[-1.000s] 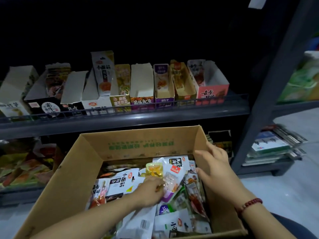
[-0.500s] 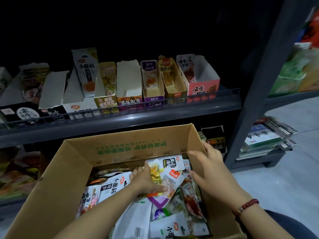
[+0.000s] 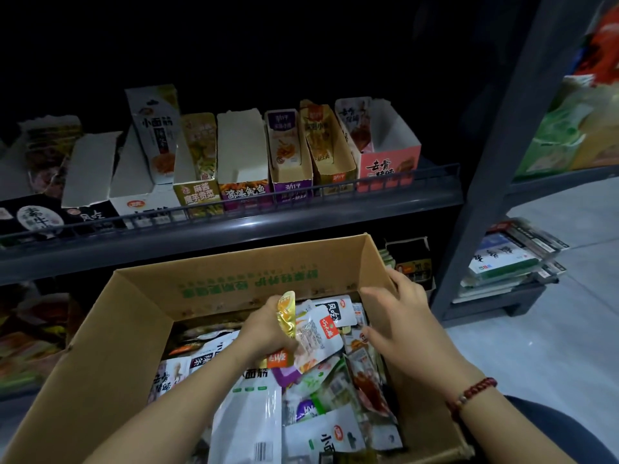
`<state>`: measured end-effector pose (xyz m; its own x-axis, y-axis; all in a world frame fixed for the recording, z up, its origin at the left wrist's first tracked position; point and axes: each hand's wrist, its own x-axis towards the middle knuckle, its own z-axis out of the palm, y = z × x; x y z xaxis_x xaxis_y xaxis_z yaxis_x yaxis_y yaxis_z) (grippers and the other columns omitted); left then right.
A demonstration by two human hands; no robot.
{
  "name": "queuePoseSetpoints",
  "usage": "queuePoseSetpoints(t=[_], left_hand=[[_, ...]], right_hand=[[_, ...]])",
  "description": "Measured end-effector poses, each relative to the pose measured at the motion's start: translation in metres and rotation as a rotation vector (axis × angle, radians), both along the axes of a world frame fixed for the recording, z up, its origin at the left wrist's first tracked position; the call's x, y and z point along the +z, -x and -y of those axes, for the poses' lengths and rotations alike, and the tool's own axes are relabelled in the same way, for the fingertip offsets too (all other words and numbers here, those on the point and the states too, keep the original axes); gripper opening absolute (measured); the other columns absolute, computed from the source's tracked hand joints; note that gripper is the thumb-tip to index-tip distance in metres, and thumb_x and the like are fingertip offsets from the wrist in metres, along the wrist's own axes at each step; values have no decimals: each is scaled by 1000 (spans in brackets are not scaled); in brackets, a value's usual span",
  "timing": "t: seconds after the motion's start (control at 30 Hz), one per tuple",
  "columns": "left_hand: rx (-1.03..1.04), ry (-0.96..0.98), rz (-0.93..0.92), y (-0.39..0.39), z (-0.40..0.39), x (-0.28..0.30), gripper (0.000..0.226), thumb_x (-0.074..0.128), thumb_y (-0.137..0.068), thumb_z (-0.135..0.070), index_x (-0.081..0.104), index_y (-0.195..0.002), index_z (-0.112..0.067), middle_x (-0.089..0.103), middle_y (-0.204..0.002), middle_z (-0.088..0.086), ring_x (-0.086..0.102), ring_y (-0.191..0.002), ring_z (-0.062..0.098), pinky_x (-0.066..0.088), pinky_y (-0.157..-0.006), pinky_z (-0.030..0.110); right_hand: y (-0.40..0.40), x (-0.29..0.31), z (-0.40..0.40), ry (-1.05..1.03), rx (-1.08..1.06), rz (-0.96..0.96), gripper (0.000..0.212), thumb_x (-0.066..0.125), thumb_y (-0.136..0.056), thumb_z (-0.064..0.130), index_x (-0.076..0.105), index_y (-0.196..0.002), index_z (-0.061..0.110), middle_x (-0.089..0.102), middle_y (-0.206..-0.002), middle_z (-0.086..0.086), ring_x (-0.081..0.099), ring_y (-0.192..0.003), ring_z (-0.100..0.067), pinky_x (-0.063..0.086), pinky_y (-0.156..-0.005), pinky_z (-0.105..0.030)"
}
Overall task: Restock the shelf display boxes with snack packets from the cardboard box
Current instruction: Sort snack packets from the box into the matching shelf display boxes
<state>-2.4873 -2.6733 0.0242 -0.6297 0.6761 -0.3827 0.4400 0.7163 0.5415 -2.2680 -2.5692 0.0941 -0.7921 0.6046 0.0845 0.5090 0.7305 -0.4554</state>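
An open cardboard box sits below me, filled with several mixed snack packets. My left hand grips a yellow-gold packet, lifted upright above the pile. My right hand rests against the box's right wall, fingers loosely spread over the packets, holding nothing. On the shelf above stands a row of display boxes: a gold one, a purple one, a pink one, a white one.
A dark metal upright stands right of the box. Flat packs are stacked on a low shelf at right. More goods fill the lower left shelf and the upper right shelf. Grey floor lies at right.
My left hand has closed round the yellow-gold packet and raised it out of the pile. My right hand has stayed at the box's right wall. The view has shifted nearer the box.
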Motion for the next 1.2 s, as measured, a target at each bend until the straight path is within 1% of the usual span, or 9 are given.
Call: queuePoseSetpoints(t=[0.27, 0.37, 0.43, 0.5, 0.63, 0.73, 0.8, 1.03, 1.2], left_hand=[[20, -179, 119, -10, 6, 27, 87, 87, -66, -8, 38, -136, -29, 62, -94, -9, 65, -77, 8, 50, -53, 18], [25, -302, 54, -9, 9, 52, 94, 92, -59, -17, 39, -136, -28, 61, -103, -10, 64, -90, 12, 56, -76, 30], [71, -413, 35, -9, 12, 71, 95, 93, -57, -21, 39, -135, -29, 59, -106, -11, 62, -96, 14, 54, -84, 34], [144, -527, 112, -14, 16, 88, 89, 92, -59, -18, 38, -129, -34, 58, -104, -14, 62, -93, 11, 54, -76, 31], [251, -664, 309, -24, 28, 102, 79, 91, -60, -11, 43, -119, -32, 67, -106, 0, 69, -91, 20, 59, -75, 38], [286, -702, 407, -36, 34, 101, 76, 89, -61, -10, 44, -118, -32, 68, -106, 3, 71, -90, 22, 60, -77, 42], [293, -712, 429, -43, 36, 98, 77, 88, -62, -10, 42, -120, -33, 68, -107, 2, 71, -90, 21, 60, -76, 40], [229, -703, 507, -57, 34, 87, 85, 85, -65, -26, 36, -134, -38, 62, -123, -5, 67, -103, 15, 58, -85, 38], [309, -768, 671, -49, 34, 85, 73, 63, -87, 3, 34, -145, -28, 62, -123, -1, 71, -93, 19, 58, -71, 36]], right_hand=[[-1, 0, 1, -10, 0, 2, 55, 58, -91, 38, 35, -141, 34, 3, -155, 7, 2, -140, -12, 17, -115, -32], [0, -5, -1, -88, -14, 7, 52, 53, -91, 45, 38, -139, 34, 13, -155, 3, 6, -140, -13, 3, -113, -32], [4, -6, -3, -222, -12, -87, 48, 50, -85, 52, 57, -126, 28, 41, -144, -4, 21, -132, -15, 7, -107, -31], [10, -2, -4, -276, -12, -179, 58, 39, -80, 62, 67, -114, 25, 60, -124, 1, 32, -123, -13, 13, -102, -30], [23, 5, -3, 8, 27, -76, 96, 12, -61, 94, 56, -124, 36, 59, -115, 17, 40, -121, -9, 19, -98, -24], [30, 11, 4, 407, 83, -230, 49, 47, -81, 70, 57, -116, 37, 67, -103, 18, 61, -102, -5, 49, -91, -35], [34, 13, 9, 578, 97, -319, 33, 60, -87, 50, 56, -117, 37, 68, -107, 20, 63, -100, 0, 52, -91, -35], [37, 8, 9, 692, 3, -487, 28, 69, -83, 31, 63, -110, 27, 72, -106, 8, 67, -100, -11, 53, -90, -42], [33, 4, 3, 742, -100, -554, 27, 63, -90, 15, 58, -115, 25, 72, -104, 4, 68, -97, -13, 53, -89, -44]])
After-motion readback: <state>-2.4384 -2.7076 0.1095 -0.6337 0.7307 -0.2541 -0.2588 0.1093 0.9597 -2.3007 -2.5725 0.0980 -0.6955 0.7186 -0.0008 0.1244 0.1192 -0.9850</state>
